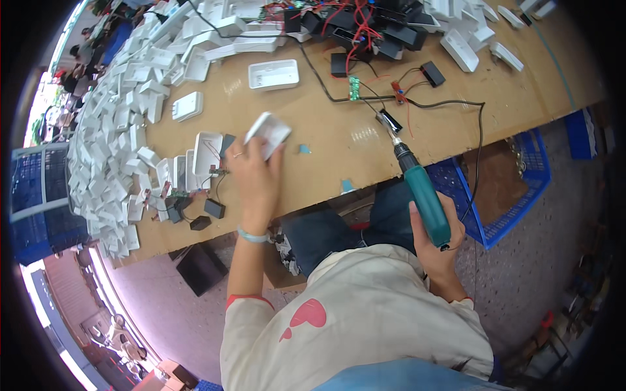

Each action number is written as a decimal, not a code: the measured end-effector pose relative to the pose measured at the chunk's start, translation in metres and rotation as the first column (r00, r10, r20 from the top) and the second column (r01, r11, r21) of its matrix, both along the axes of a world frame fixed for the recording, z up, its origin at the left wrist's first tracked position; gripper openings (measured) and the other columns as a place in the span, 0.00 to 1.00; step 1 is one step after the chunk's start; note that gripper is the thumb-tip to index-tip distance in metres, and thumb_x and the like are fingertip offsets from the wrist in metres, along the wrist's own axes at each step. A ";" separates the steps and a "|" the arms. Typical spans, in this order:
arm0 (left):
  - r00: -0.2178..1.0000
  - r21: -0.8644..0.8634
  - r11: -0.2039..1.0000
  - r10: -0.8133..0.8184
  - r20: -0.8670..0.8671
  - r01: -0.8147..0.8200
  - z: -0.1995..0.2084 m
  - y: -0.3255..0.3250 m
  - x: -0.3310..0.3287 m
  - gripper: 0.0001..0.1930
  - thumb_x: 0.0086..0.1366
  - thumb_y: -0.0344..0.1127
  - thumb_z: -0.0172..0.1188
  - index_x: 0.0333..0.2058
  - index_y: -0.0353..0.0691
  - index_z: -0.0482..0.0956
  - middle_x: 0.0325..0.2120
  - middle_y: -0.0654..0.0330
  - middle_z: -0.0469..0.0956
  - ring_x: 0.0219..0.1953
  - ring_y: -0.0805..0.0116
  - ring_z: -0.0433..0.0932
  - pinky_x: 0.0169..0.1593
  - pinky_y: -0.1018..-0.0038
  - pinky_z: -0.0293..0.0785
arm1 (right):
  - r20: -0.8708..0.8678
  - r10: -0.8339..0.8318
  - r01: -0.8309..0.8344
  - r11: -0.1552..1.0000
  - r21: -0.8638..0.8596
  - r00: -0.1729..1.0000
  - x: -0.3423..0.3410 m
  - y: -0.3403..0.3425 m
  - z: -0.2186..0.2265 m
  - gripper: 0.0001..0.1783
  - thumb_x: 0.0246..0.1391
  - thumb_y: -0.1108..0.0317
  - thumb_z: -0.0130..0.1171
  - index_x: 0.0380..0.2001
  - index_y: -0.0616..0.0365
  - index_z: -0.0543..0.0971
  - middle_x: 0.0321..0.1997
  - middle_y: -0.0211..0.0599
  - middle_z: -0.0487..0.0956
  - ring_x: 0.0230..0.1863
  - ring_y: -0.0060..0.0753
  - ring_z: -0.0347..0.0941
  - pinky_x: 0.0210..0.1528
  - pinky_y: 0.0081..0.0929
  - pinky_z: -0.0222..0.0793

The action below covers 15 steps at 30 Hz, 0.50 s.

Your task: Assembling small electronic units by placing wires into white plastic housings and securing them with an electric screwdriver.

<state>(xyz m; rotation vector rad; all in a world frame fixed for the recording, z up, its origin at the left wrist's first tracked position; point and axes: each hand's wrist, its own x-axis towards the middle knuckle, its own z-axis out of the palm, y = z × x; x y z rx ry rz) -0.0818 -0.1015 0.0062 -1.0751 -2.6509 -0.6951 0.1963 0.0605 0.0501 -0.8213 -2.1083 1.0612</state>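
My left hand point(253, 179) is closed on a small white plastic case point(276, 133), tilted just above the cardboard-covered table. In my right hand point(452, 220) is a green electric screwdriver point(426, 195), its handle wrapped by my fingers at the table's front edge. The screwdriver's bit points away from me and ends at a small black part point(389, 120) lying on the table. Beside my left hand stand several open white cases point(207, 151) with small circuit boards and black boxes point(214, 208) on wires.
A large heap of white cases point(111, 150) covers the table's left side. Black boxes with red wires point(391, 49) pile up at the back. A white tray-like case point(273, 75) lies mid-table. A black cable point(450, 102) runs across and over the edge near a blue crate point(515, 215).
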 end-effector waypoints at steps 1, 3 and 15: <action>0.992 -0.040 0.996 0.078 -0.096 -0.082 -0.001 -0.014 -0.010 0.18 0.58 0.39 0.75 0.41 0.35 0.79 0.53 0.44 0.73 0.54 0.42 0.70 0.56 0.49 0.68 | -0.005 -0.004 0.004 1.000 -0.003 1.000 -0.001 0.001 0.003 0.15 0.58 0.75 0.71 0.47 0.66 0.79 0.33 0.36 0.83 0.32 0.22 0.77 0.37 0.21 0.73; 0.967 -0.074 0.982 0.156 -0.201 -0.174 0.002 -0.027 -0.017 0.19 0.58 0.41 0.75 0.40 0.35 0.79 0.52 0.44 0.74 0.54 0.41 0.70 0.56 0.49 0.67 | -0.018 0.000 0.000 1.000 -0.009 1.000 -0.004 0.003 0.006 0.15 0.58 0.75 0.71 0.46 0.66 0.79 0.33 0.36 0.83 0.32 0.22 0.77 0.37 0.21 0.73; 0.971 0.137 0.976 0.143 0.193 -0.171 0.007 0.093 -0.094 0.21 0.67 0.35 0.63 0.53 0.27 0.72 0.40 0.37 0.80 0.40 0.35 0.79 0.47 0.52 0.77 | -0.068 -0.053 0.057 0.997 0.057 0.996 -0.007 0.011 0.011 0.14 0.60 0.72 0.70 0.45 0.65 0.80 0.31 0.34 0.80 0.30 0.22 0.73 0.34 0.22 0.70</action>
